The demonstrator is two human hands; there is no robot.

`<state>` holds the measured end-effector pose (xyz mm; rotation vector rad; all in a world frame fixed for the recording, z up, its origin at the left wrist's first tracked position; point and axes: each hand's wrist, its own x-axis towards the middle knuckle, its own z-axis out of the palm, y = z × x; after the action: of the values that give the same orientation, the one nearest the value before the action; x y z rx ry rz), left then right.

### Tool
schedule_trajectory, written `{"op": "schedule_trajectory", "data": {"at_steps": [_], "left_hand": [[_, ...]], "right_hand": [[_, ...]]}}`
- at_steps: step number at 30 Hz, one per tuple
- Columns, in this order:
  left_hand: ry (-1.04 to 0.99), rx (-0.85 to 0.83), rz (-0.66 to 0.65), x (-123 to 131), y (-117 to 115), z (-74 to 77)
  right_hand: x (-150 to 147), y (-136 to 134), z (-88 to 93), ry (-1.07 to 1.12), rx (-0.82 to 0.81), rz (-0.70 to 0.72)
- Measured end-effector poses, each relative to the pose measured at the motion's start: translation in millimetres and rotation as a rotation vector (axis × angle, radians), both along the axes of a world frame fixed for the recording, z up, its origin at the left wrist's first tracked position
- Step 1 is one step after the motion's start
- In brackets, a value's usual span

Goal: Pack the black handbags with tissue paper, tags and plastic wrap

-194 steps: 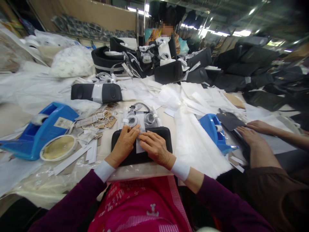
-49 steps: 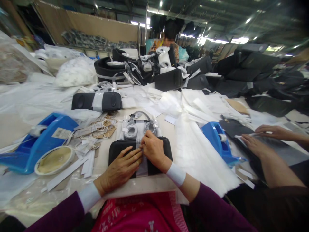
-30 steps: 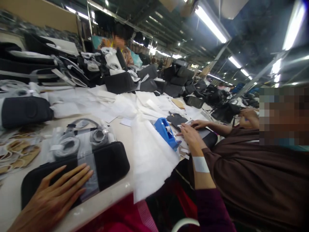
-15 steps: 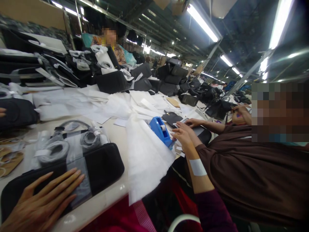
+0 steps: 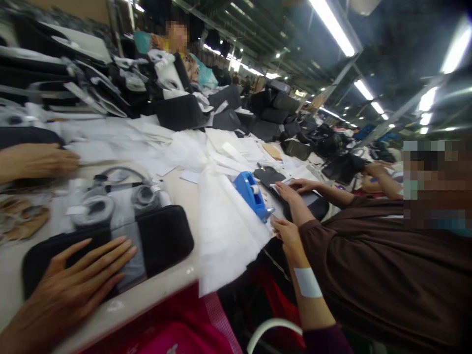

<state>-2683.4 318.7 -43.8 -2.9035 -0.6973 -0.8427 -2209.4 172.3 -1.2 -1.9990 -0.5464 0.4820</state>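
My left hand [image 5: 86,275] lies flat with fingers stretched out on a black bag [image 5: 167,236] at the table's near edge. A translucent wrap strip [image 5: 129,246] runs across the bag, partly under my fingertips. Against the bag's far side sit plastic-wrapped coiled straps [image 5: 94,209] and a curved handle. Out to the right, my right hand [image 5: 288,233] pinches the tape end at the cutting edge of a blue tape dispenser [image 5: 249,189]. The tape itself is barely visible. A white patch [image 5: 308,282] is stuck on my right forearm.
White sheets [image 5: 228,236] hang over the table edge. Black bags [image 5: 180,112] are piled at the back. At right, a co-worker in brown [image 5: 368,250] handles a black bag. Another person's hand [image 5: 40,160] reaches in from the left near tan pieces [image 5: 22,216].
My right hand has drawn closer to the dispenser's near end, its fingers now pinched together. My left hand stays on the bag. Another person's hand has come further in from the left. The view has shifted.
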Motion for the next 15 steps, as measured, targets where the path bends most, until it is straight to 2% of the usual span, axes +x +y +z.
{"op": "schedule_trajectory", "data": {"at_steps": [3,4,5,7,9,11,13,15], "left_hand": [[0.2,0.086,0.027,-1,-15,20.0],[0.225,0.082,0.035,0,-17,24.6],[0.229,0.076,0.042,0,-19,27.8],[0.223,0.043,0.07,1,-20,31.2],[0.199,0.018,0.088,2,-22,32.7],[0.172,0.006,0.091,2,-25,33.6],[0.147,-0.007,0.094,2,-26,33.8],[0.126,-0.026,0.1,1,-27,32.6]], "right_hand": [[-19,-7,17.1,-0.163,-0.095,0.025],[-29,-3,27.5,-0.412,-0.172,0.045],[-43,4,39.7,-0.659,-0.179,0.122],[-82,28,67.2,-0.919,-0.042,0.551],[-132,65,91.2,-0.987,0.079,1.038],[-184,107,103.8,-1.028,0.074,1.435],[-227,147,104.0,-1.103,0.016,1.693],[-257,177,96.8,-1.191,-0.065,1.831]]}}
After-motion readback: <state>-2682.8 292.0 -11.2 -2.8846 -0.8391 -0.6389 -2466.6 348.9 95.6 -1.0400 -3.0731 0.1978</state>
